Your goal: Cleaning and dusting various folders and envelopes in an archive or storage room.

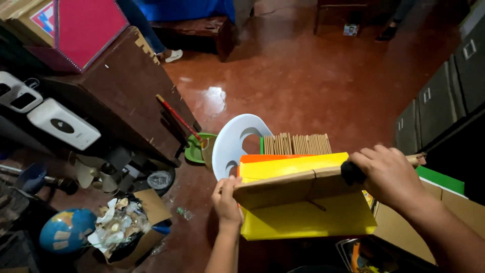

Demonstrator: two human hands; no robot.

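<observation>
My left hand (226, 201) grips the left end of a flat brown cardboard packet (288, 186) tied with a thin string. My right hand (389, 174) holds the packet's right end, where a black knob and a wooden handle stick out. Under the packet lie bright yellow sheets (303, 220) and an orange sheet (262, 158). Behind them stands a row of brown cardboard pieces (297, 144) on edge.
A white plastic chair (230, 144) stands by a green dustpan (194, 149) and a red-handled broom (174, 115). A cardboard box of scrap paper (126, 227), a globe (65, 230), a dark wooden desk (121, 91) and grey cabinets (439, 101) surround the red floor.
</observation>
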